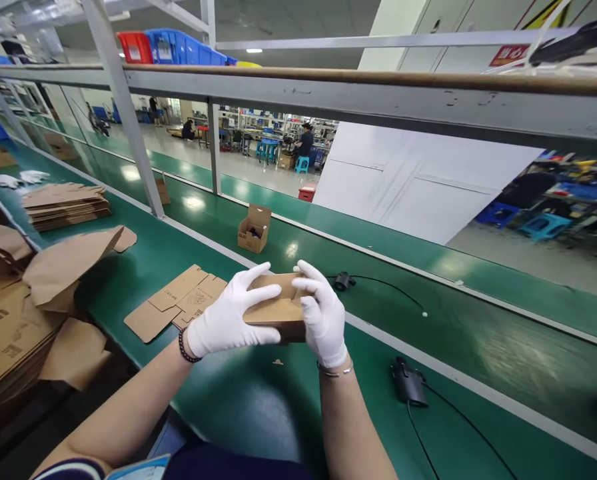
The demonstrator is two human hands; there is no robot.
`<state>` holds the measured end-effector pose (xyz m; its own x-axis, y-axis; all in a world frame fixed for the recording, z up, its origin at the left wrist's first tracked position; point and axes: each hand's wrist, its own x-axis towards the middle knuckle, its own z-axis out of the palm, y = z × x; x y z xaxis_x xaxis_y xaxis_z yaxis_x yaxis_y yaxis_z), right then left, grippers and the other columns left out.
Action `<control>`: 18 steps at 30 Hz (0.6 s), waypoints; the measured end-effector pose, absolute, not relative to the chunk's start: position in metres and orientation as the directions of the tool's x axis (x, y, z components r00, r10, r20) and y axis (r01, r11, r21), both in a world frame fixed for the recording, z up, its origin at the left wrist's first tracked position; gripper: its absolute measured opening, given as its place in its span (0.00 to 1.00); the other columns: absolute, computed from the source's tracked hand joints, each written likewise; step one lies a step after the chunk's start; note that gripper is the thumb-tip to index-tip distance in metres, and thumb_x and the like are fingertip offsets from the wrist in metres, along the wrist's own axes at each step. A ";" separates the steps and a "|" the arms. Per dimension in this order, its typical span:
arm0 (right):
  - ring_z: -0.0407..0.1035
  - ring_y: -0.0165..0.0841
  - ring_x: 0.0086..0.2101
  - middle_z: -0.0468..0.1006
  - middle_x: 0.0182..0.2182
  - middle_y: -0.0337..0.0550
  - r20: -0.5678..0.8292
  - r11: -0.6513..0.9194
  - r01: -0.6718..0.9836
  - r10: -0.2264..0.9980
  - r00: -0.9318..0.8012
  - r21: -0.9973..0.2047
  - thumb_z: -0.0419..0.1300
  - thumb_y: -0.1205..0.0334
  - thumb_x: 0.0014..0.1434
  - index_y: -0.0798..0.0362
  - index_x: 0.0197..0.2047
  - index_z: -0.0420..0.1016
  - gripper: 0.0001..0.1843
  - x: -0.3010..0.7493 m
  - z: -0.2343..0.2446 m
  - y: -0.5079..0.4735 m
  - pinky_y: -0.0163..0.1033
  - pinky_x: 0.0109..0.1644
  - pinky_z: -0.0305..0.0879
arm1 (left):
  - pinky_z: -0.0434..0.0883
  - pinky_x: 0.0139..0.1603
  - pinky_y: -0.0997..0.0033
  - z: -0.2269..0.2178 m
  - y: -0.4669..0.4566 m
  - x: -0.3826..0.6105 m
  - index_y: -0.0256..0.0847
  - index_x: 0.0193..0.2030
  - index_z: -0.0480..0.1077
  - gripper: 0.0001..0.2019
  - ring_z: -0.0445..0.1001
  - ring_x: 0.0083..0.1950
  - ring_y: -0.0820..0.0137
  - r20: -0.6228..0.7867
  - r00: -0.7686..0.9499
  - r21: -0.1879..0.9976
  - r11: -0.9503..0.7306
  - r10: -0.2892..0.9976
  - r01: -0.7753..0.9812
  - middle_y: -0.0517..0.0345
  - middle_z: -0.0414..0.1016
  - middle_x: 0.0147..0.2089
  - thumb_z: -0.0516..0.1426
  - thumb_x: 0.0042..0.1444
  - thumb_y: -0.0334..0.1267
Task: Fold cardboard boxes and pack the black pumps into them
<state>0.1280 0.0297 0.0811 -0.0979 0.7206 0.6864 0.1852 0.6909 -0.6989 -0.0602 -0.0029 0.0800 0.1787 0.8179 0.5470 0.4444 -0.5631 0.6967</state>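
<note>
Between my two white-gloved hands is a small brown cardboard box (273, 312), held above the green bench. My left hand (228, 313) grips its left side, with the thumb and fingers along the edges. On the right side, my right hand (322, 313) presses with curled fingers near the upper rim. What is inside the box cannot be seen. Just left of my left hand, a flat unfolded carton (178, 297) with printing lies on the bench. Further back stands an open cardboard box (253, 230) with something dark inside.
Black devices with cables (409, 383) lie at the right, another (344, 281) behind my right hand. A stack of flat cartons (66, 203) and white gloves (21, 179) are at the left. A metal shelf beam (328, 97) crosses above, carried by posts (128, 113).
</note>
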 end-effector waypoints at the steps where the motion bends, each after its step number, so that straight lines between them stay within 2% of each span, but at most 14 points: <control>1: 0.68 0.44 0.55 0.70 0.58 0.51 0.666 0.664 0.143 0.745 -0.045 -0.734 0.52 0.48 0.63 0.50 0.45 0.75 0.18 0.128 0.078 0.035 0.52 0.59 0.64 | 0.59 0.67 0.46 0.078 0.000 -0.063 0.45 0.46 0.77 0.27 0.62 0.65 0.49 0.519 0.127 0.745 -0.520 0.845 0.418 0.47 0.61 0.67 0.71 0.36 0.48; 3: 0.63 0.43 0.59 0.66 0.61 0.51 0.584 0.578 0.087 0.807 0.084 -0.811 0.50 0.45 0.64 0.50 0.54 0.71 0.23 0.129 0.069 0.046 0.53 0.62 0.60 | 0.58 0.68 0.49 0.074 0.007 -0.069 0.44 0.43 0.78 0.22 0.62 0.65 0.50 0.461 -0.099 0.871 -0.428 0.882 0.242 0.48 0.65 0.63 0.69 0.41 0.50; 5: 0.62 0.42 0.60 0.66 0.62 0.51 0.446 0.444 0.048 0.885 0.133 -0.895 0.53 0.45 0.62 0.50 0.60 0.65 0.28 0.131 0.059 0.058 0.52 0.62 0.61 | 0.61 0.67 0.50 0.067 0.014 -0.075 0.43 0.48 0.76 0.23 0.63 0.65 0.52 0.330 -0.295 0.928 -0.365 0.897 -0.073 0.48 0.69 0.61 0.63 0.49 0.54; 7: 0.65 0.42 0.58 0.69 0.59 0.51 0.331 0.330 0.036 0.943 0.038 -0.943 0.57 0.48 0.59 0.51 0.62 0.62 0.31 0.134 0.051 0.067 0.50 0.59 0.64 | 0.63 0.65 0.49 0.059 0.019 -0.079 0.42 0.56 0.70 0.28 0.64 0.65 0.52 0.203 -0.309 0.906 -0.298 0.929 -0.300 0.47 0.70 0.60 0.56 0.55 0.58; 8: 0.67 0.42 0.55 0.72 0.56 0.51 0.306 0.306 0.063 0.952 -0.007 -0.950 0.57 0.49 0.58 0.52 0.61 0.63 0.29 0.135 0.048 0.069 0.49 0.57 0.66 | 0.63 0.64 0.48 0.055 0.021 -0.081 0.42 0.59 0.67 0.30 0.63 0.66 0.52 0.170 -0.297 0.911 -0.265 0.940 -0.317 0.46 0.69 0.61 0.55 0.56 0.58; 9: 0.70 0.42 0.52 0.75 0.53 0.51 0.304 0.304 0.125 0.953 -0.018 -0.945 0.56 0.52 0.58 0.53 0.58 0.66 0.27 0.137 0.045 0.070 0.49 0.56 0.67 | 0.61 0.65 0.48 0.050 0.023 -0.081 0.42 0.62 0.64 0.32 0.61 0.67 0.52 0.163 -0.308 0.935 -0.246 0.937 -0.256 0.45 0.66 0.64 0.56 0.56 0.58; 11: 0.73 0.42 0.46 0.79 0.45 0.50 0.338 0.309 0.347 0.941 0.026 -0.886 0.54 0.55 0.58 0.54 0.53 0.71 0.21 0.138 0.043 0.069 0.49 0.53 0.68 | 0.53 0.69 0.47 0.040 0.025 -0.080 0.42 0.66 0.59 0.41 0.51 0.72 0.50 0.248 -0.379 0.967 -0.252 0.891 0.040 0.44 0.56 0.70 0.63 0.48 0.56; 13: 0.74 0.43 0.41 0.80 0.41 0.49 0.385 0.328 0.566 0.923 -0.022 -0.756 0.54 0.57 0.58 0.52 0.50 0.73 0.19 0.135 0.041 0.069 0.48 0.51 0.68 | 0.46 0.71 0.46 0.026 0.029 -0.077 0.42 0.68 0.57 0.50 0.42 0.74 0.48 0.390 -0.348 0.898 -0.269 0.852 0.347 0.45 0.51 0.73 0.69 0.37 0.51; 14: 0.74 0.43 0.40 0.80 0.40 0.47 0.388 0.370 0.626 0.915 -0.115 -0.686 0.55 0.57 0.57 0.50 0.49 0.74 0.17 0.132 0.041 0.072 0.47 0.50 0.68 | 0.46 0.71 0.46 0.019 0.033 -0.076 0.42 0.67 0.58 0.49 0.44 0.74 0.48 0.413 -0.286 0.865 -0.274 0.865 0.421 0.46 0.54 0.72 0.70 0.37 0.49; 16: 0.74 0.40 0.41 0.81 0.41 0.43 0.329 0.474 0.628 0.880 -0.341 -0.617 0.58 0.54 0.57 0.46 0.47 0.76 0.15 0.127 0.040 0.086 0.44 0.50 0.67 | 0.52 0.70 0.48 0.003 0.042 -0.074 0.45 0.63 0.65 0.37 0.59 0.69 0.49 0.334 -0.191 0.878 -0.230 0.923 0.420 0.48 0.67 0.64 0.65 0.45 0.45; 17: 0.74 0.38 0.42 0.80 0.42 0.41 0.274 0.466 0.623 0.882 -0.384 -0.628 0.58 0.51 0.59 0.44 0.47 0.76 0.15 0.125 0.039 0.098 0.42 0.50 0.67 | 0.56 0.68 0.49 -0.005 0.047 -0.074 0.46 0.61 0.68 0.30 0.66 0.64 0.50 0.264 -0.200 0.903 -0.169 0.944 0.395 0.48 0.73 0.59 0.62 0.49 0.43; 18: 0.74 0.36 0.43 0.80 0.44 0.39 0.209 0.399 0.647 0.912 -0.352 -0.650 0.56 0.48 0.60 0.43 0.48 0.76 0.16 0.126 0.039 0.114 0.40 0.51 0.66 | 0.58 0.66 0.49 -0.011 0.052 -0.075 0.46 0.59 0.69 0.25 0.70 0.60 0.50 0.200 -0.238 0.920 -0.099 0.951 0.378 0.47 0.76 0.55 0.59 0.53 0.41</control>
<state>0.1257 0.1135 0.0386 -0.3523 0.9122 0.2091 0.6466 0.3987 -0.6504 -0.0755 0.0522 -0.0113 -0.2379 0.9506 0.1996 0.3782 -0.0986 0.9205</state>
